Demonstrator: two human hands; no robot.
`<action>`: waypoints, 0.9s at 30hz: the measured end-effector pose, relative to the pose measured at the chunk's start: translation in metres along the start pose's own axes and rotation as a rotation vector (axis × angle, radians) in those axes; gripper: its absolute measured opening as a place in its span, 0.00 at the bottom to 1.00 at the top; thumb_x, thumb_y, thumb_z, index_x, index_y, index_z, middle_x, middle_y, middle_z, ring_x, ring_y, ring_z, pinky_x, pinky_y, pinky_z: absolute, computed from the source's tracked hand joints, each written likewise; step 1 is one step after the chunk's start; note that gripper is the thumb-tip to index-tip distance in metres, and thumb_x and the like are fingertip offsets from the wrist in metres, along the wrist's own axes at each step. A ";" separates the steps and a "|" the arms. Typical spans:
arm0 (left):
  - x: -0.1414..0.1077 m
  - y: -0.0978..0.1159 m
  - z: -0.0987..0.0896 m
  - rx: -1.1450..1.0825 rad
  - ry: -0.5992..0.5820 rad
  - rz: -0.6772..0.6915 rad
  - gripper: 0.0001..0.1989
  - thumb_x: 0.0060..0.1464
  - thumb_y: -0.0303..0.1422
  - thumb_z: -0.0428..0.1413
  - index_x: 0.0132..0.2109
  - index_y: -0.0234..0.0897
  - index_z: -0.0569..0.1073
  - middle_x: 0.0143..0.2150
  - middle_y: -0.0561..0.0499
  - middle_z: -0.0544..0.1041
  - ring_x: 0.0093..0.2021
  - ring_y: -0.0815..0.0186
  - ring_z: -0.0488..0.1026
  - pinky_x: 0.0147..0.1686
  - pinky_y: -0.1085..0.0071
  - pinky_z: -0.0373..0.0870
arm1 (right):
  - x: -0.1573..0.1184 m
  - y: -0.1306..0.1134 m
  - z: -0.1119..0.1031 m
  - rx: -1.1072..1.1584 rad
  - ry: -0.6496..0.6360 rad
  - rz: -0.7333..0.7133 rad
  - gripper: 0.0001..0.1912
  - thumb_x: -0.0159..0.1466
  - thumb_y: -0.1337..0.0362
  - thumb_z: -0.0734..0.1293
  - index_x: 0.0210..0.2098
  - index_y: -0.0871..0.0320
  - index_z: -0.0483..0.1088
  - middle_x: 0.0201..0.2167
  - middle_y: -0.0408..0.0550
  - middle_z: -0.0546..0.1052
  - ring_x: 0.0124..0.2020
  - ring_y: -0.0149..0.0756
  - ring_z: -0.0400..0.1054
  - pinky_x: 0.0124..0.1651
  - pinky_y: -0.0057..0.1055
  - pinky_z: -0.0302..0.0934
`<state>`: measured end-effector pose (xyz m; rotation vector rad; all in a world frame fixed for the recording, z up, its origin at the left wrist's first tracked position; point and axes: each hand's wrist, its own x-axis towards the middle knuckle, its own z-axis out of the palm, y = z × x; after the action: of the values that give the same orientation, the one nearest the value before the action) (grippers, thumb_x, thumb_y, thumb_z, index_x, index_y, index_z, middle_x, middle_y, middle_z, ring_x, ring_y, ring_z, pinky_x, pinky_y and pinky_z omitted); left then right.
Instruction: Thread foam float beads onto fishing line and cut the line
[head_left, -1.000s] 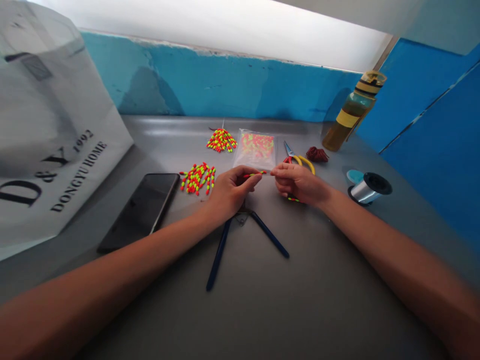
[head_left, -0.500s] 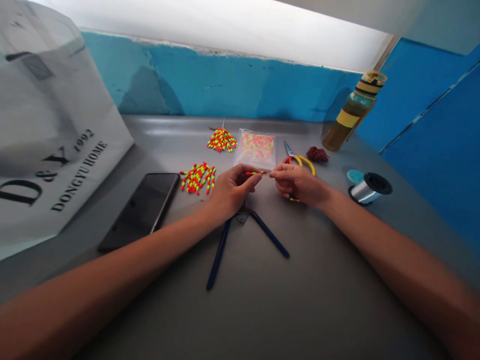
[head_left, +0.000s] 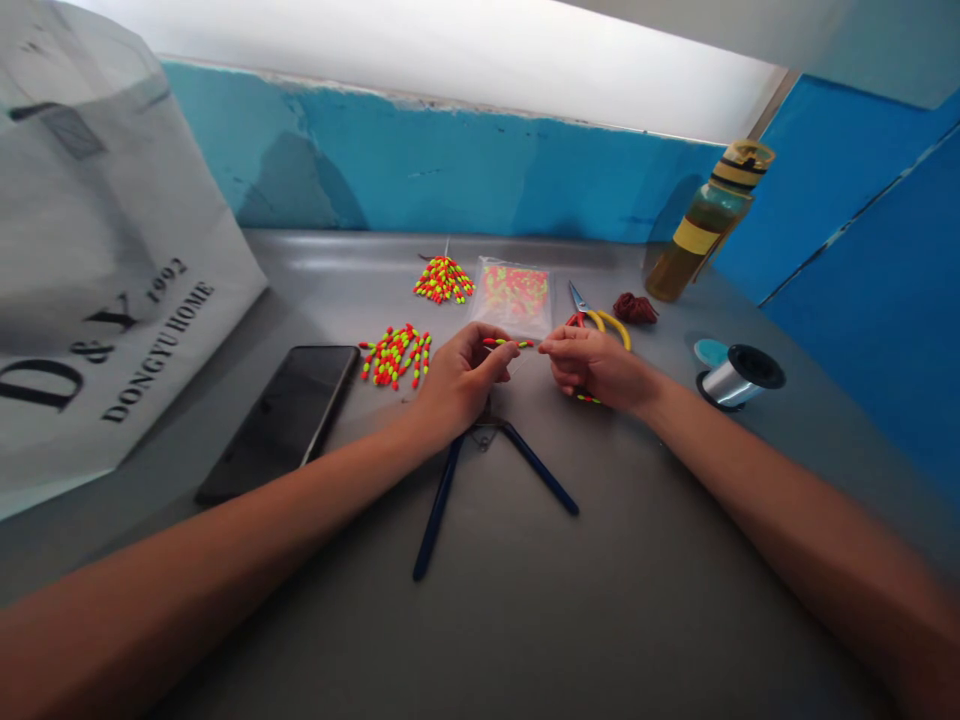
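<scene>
My left hand [head_left: 469, 375] is closed, with a short row of red and yellow-green oval beads [head_left: 517, 343] between thumb and fingertips. Just to the right, the fingertips of my right hand [head_left: 589, 360] are pinched together beside the row's end; what they hold is too thin to make out. A few more beads [head_left: 588, 398] show under my right hand. Below my left hand lie pliers with dark blue handles [head_left: 540, 468] spread apart, their jaws partly hidden. Left of that hand is a loose pile of the same beads [head_left: 394, 357].
Behind my hands are a bead bundle [head_left: 444, 279], a clear bag of beads [head_left: 514, 298], yellow-and-red-handled scissors [head_left: 611, 325] and dark red cord [head_left: 634, 308]. A spool [head_left: 739, 378] and a bottle [head_left: 701, 235] stand right; a phone [head_left: 285, 420] and large white bag [head_left: 112, 230] are left.
My left fingers have shifted slightly up, and more of the bead row shows between them. My right hand has hardly moved.
</scene>
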<state>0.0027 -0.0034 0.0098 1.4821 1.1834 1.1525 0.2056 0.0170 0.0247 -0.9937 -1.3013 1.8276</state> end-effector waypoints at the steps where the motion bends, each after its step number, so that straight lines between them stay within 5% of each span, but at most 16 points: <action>1: 0.000 0.000 0.000 -0.005 0.001 0.000 0.13 0.55 0.43 0.60 0.39 0.39 0.73 0.28 0.53 0.75 0.30 0.65 0.74 0.29 0.71 0.68 | 0.000 0.000 0.000 0.002 0.001 0.002 0.12 0.59 0.61 0.74 0.30 0.58 0.67 0.19 0.36 0.63 0.19 0.25 0.54 0.23 0.25 0.54; 6: 0.001 -0.004 0.000 -0.017 0.021 0.019 0.13 0.56 0.42 0.59 0.43 0.39 0.71 0.30 0.51 0.76 0.33 0.64 0.75 0.33 0.68 0.71 | 0.001 0.002 -0.001 0.034 0.017 -0.020 0.12 0.58 0.61 0.75 0.30 0.58 0.69 0.19 0.38 0.67 0.20 0.26 0.62 0.27 0.26 0.62; 9: 0.001 -0.008 -0.002 0.013 0.114 0.111 0.16 0.55 0.40 0.59 0.48 0.39 0.71 0.47 0.45 0.78 0.47 0.59 0.76 0.47 0.63 0.72 | 0.001 0.003 -0.001 0.045 0.028 -0.046 0.11 0.57 0.60 0.76 0.31 0.58 0.72 0.26 0.44 0.76 0.30 0.32 0.72 0.35 0.29 0.69; 12: 0.000 -0.008 -0.003 0.110 0.131 0.174 0.20 0.56 0.40 0.58 0.54 0.41 0.71 0.61 0.44 0.73 0.61 0.55 0.69 0.60 0.57 0.65 | 0.000 0.004 -0.002 0.003 -0.005 -0.064 0.09 0.58 0.59 0.76 0.34 0.57 0.77 0.38 0.49 0.81 0.41 0.35 0.75 0.44 0.31 0.70; 17: -0.006 -0.004 -0.001 0.269 0.038 0.322 0.22 0.57 0.40 0.59 0.58 0.43 0.71 0.65 0.46 0.71 0.68 0.56 0.62 0.68 0.54 0.54 | 0.000 0.005 -0.001 -0.053 -0.011 -0.079 0.10 0.56 0.60 0.77 0.37 0.56 0.81 0.42 0.48 0.81 0.42 0.33 0.74 0.45 0.29 0.69; 22: -0.007 -0.007 0.001 0.206 -0.144 0.314 0.28 0.57 0.40 0.59 0.63 0.42 0.67 0.59 0.44 0.76 0.61 0.56 0.71 0.63 0.56 0.63 | -0.002 0.003 0.001 -0.123 0.050 -0.052 0.08 0.55 0.60 0.77 0.34 0.55 0.82 0.25 0.42 0.76 0.24 0.26 0.65 0.26 0.23 0.59; 27: -0.003 -0.012 0.002 0.190 -0.185 0.285 0.22 0.56 0.41 0.60 0.57 0.40 0.73 0.48 0.46 0.82 0.50 0.58 0.78 0.55 0.60 0.70 | -0.002 0.005 0.001 -0.100 0.065 -0.070 0.11 0.56 0.58 0.76 0.36 0.57 0.81 0.21 0.40 0.71 0.21 0.26 0.59 0.23 0.24 0.54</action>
<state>0.0027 -0.0050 -0.0023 1.9073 0.9979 1.0823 0.2050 0.0133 0.0207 -1.0383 -1.3825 1.6779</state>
